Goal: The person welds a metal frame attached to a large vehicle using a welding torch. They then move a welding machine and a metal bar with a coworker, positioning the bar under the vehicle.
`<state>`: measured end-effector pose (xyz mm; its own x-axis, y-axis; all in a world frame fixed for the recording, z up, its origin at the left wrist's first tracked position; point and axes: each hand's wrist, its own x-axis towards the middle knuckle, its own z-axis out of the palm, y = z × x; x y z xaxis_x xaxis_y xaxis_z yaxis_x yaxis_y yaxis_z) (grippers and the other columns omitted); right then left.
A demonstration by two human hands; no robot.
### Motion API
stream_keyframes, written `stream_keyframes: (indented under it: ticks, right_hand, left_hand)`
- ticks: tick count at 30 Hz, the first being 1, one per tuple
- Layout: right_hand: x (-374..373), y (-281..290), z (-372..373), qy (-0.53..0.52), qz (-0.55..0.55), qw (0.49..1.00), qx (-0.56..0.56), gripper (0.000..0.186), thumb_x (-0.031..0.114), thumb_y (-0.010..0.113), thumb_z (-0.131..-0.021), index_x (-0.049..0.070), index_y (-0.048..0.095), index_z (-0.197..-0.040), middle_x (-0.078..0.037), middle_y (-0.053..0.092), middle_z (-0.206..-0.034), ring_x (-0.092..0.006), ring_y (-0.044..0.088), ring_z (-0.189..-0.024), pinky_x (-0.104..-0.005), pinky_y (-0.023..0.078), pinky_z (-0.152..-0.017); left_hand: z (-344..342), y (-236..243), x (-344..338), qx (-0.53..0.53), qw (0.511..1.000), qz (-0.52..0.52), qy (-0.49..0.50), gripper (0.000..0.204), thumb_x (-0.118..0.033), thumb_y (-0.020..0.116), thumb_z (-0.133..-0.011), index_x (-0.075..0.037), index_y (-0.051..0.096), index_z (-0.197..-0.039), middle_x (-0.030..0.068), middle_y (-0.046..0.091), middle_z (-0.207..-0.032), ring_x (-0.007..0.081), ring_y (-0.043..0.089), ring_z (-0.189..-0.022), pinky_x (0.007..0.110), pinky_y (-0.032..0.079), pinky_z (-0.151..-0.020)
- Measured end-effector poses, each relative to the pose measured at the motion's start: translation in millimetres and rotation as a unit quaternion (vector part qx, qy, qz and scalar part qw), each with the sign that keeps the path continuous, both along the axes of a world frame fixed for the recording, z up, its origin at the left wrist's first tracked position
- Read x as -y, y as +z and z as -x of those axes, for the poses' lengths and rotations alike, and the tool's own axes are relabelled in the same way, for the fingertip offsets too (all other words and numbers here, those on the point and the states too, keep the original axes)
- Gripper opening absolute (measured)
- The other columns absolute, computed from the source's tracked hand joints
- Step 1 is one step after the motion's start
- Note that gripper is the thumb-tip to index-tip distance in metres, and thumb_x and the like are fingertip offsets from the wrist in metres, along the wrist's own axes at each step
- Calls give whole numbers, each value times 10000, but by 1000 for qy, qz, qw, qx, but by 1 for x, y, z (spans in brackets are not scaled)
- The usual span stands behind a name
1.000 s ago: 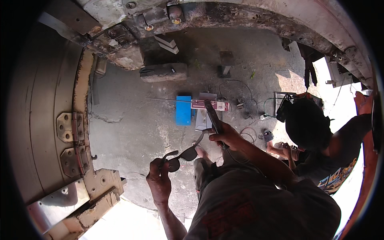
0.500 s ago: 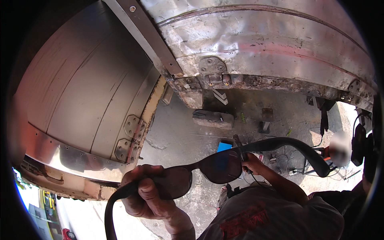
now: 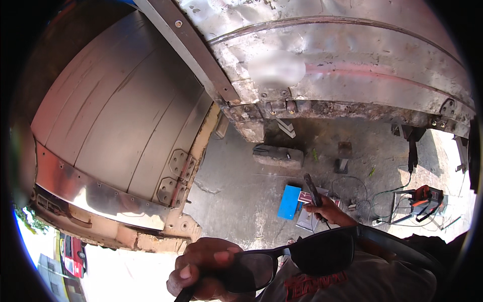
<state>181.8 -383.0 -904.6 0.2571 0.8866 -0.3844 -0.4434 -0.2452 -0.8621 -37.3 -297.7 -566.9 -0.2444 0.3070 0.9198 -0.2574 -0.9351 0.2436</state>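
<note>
Dark-lensed sunglasses (image 3: 322, 251) are gripped in my left hand (image 3: 201, 269), its fingers closed around one end of the frame at the bottom of the view. Their far temple reaches right across my grey shirt. My right hand (image 3: 332, 212), further right and forward, is wrapped round a dark, long-handled tool with a cable at its lower end, which looks like a welding electrode holder (image 3: 313, 190). It points up and away from me. Just left of and below that hand, a blue flat box (image 3: 289, 202) and a pale box (image 3: 307, 220) lie on the floor.
A dented metal panel (image 3: 362, 55) with a rusty lower edge spans the top. A hinged metal door (image 3: 121, 116) stands at left. A stone-like block (image 3: 278, 157), loose cables (image 3: 367, 196) and an orange-and-black machine (image 3: 426, 201) are on the concrete floor. Outside is a red vehicle (image 3: 74, 255).
My left hand has lowered the sunglasses toward my chest, shifting right. The electrode holder and right hand now show plainly beyond the lenses. The view has shifted slightly.
</note>
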Motion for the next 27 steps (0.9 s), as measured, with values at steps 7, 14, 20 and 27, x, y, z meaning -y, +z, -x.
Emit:
stream_keyframes:
  ticks: [7, 14, 20, 27]
  right_hand:
    - [0, 15, 8, -17, -21, 1000, -9, 494, 115, 829, -897, 3, 553, -1292, -96, 747, -1014, -90, 573, -546, -281, 456, -460]
    - [4, 13, 2, -1, -8, 1000, 15, 608, 123, 834, -900, -1, 494, -1389, -151, 737, -1124, -83, 581, -582, -280, 469, -490]
    - [8, 15, 2, 10, -10, 1000, 14, 663, 127, 836, -900, 29, 472, -1445, -166, 738, -1174, -74, 587, -608, -266, 485, -510]
    - [18, 13, -1, 15, -20, 1000, 10, 716, 145, 855, -885, 52, 471, -1482, -143, 739, -1138, -77, 585, -600, -269, 481, -508]
  left_hand:
    - [38, -15, -17, -7, 950, -16, -313, 310, -245, 632, -1041, -61, 558, -1279, 232, 669, -1144, 378, 692, -882, 500, 647, -714]
    - [26, 15, -9, -38, 987, -66, -141, 499, -489, 412, -1124, -120, 469, -1455, 152, 618, -942, 235, 573, -729, 307, 517, -635]
    - [54, 31, -4, -274, 940, -142, -145, 316, -254, 641, -1029, -137, 565, -1312, 157, 637, -1193, 356, 672, -903, 459, 611, -673]
    - [14, 37, 32, -134, 988, -83, -2, 334, -314, 447, -1131, -90, 537, -1362, 18, 587, -942, 86, 567, -715, 280, 492, -554]
